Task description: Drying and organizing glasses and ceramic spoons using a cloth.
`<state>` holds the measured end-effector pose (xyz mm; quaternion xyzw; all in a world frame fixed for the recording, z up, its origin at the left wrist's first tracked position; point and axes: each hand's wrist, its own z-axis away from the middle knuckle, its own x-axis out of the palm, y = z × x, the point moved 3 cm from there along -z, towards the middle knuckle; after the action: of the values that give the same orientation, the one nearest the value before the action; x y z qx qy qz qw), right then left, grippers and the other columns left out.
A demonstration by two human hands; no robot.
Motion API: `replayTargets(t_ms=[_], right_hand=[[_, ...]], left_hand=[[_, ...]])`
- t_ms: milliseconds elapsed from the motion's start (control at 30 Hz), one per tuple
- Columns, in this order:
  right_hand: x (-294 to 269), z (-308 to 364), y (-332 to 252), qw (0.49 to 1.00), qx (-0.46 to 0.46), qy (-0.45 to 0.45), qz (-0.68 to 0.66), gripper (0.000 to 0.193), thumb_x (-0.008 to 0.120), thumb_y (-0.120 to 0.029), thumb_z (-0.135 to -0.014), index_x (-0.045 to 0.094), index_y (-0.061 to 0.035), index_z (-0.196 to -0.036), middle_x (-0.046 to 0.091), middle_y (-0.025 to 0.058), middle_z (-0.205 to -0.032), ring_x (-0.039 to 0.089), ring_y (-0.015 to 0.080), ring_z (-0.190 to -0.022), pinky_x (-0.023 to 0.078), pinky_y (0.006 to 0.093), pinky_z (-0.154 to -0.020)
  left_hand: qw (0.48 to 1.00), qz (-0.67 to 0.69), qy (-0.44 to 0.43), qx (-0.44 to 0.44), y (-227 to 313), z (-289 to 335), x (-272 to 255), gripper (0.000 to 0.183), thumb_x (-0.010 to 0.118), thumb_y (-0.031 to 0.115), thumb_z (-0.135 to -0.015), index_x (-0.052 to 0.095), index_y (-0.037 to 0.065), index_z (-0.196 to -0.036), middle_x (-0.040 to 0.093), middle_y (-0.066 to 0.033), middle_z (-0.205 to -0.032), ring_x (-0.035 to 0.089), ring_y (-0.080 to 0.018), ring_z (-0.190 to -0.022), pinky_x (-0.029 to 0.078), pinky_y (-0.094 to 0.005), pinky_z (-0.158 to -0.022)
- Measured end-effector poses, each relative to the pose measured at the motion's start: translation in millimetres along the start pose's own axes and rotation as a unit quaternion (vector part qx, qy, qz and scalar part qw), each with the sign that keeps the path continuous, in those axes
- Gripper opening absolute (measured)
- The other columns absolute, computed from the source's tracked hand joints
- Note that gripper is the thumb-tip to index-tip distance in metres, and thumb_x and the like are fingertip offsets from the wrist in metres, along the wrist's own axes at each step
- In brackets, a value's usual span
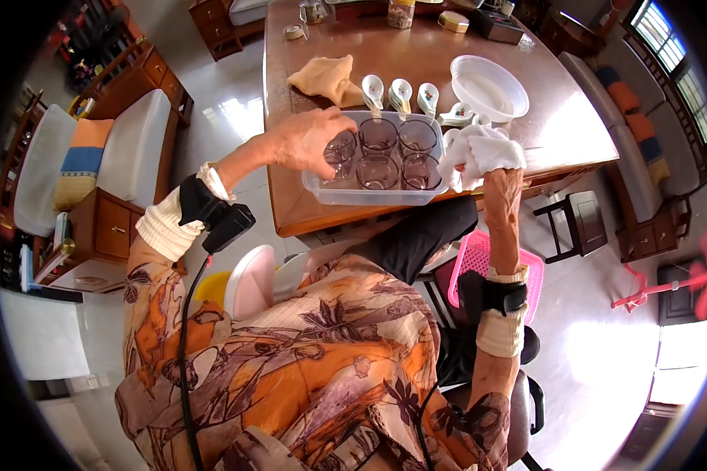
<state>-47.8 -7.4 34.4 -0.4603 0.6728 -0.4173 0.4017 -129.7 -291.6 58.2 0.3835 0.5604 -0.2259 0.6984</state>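
I see the left hand point(305, 140) reaching over the left end of a clear plastic tray point(375, 198), its thumb and fingers arched around the leftmost glass point(342, 147) – from here I cannot tell whether they press on it. That glass lies directly under the curl of the fingers, inside the tray, and more tinted glasses point(377, 138) sit in two rows to its right, well within the walls. The right hand point(503, 177) grasps a bunched white cloth point(483, 147), which covers most of the fingers at the tray's right end. Farther out, just behind the tray, I make out a folded tan cloth point(326, 77) on the left, then stacks of white spoons point(401, 91), then a translucent bowl point(489, 83) beyond the white cloth. All of this is on the brown table point(562, 137), the tray near its front edge. Below, on the right, I see a pink basket point(536, 268) near the right forearm – and past it a dark stool point(586, 220)
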Motion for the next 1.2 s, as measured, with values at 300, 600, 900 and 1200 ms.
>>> replayTargets(t_ms=[300,600,900,1200], right_hand=[[22.6,4.6,-15.5,0.975,-0.136,-0.119,0.130,0.014,0.049,-0.005,-0.075,0.061,-0.0042,-0.083,0.061,0.0097,-0.082,0.059,0.0223,-0.071,0.048,0.0272,-0.062],[44.0,16.2,5.9,0.989,-0.072,-0.034,0.123,0.028,0.050,0.004,-0.068,0.066,-0.0011,-0.090,0.067,0.0146,-0.083,0.065,0.0281,-0.075,0.050,0.0328,-0.068],[63.5,23.0,15.7,0.944,-0.121,-0.125,0.282,0.029,0.053,-0.001,-0.065,0.068,-0.0047,-0.089,0.066,0.0143,-0.088,0.061,0.0347,-0.081,0.048,0.0404,-0.076],[53.3,25.0,16.6,0.955,-0.112,-0.133,0.242,0.028,0.056,0.001,-0.065,0.066,-0.0034,-0.091,0.066,0.0153,-0.090,0.062,0.0334,-0.084,0.049,0.0385,-0.078]], left_hand=[[0.999,0.013,0.004,0.038,-9.9,0.8,31.4,0.074,0.071,0.022,-0.055,0.047,0.006,-0.123,0.048,-0.0136,-0.114,0.052,-0.0324,-0.102,0.045,-0.0405,-0.085],[0.995,-0.029,-0.085,0.033,-7.3,-12.2,37.7,0.081,0.077,0.016,-0.052,0.046,0.012,-0.126,0.046,-0.0092,-0.119,0.045,-0.0291,-0.102,0.041,-0.0388,-0.093],[0.992,-0.055,-0.099,0.059,-7.6,-18.8,48.2,0.084,0.078,0.010,-0.054,0.041,0.010,-0.129,0.048,-0.0098,-0.118,0.043,-0.0292,-0.101,0.041,-0.0381,-0.093],[0.983,-0.075,-0.159,0.059,-7.6,-21.7,45.2,0.084,0.073,0.005,-0.054,0.037,0.007,-0.131,0.046,-0.0123,-0.121,0.042,-0.0317,-0.107,0.039,-0.0391,-0.097]])
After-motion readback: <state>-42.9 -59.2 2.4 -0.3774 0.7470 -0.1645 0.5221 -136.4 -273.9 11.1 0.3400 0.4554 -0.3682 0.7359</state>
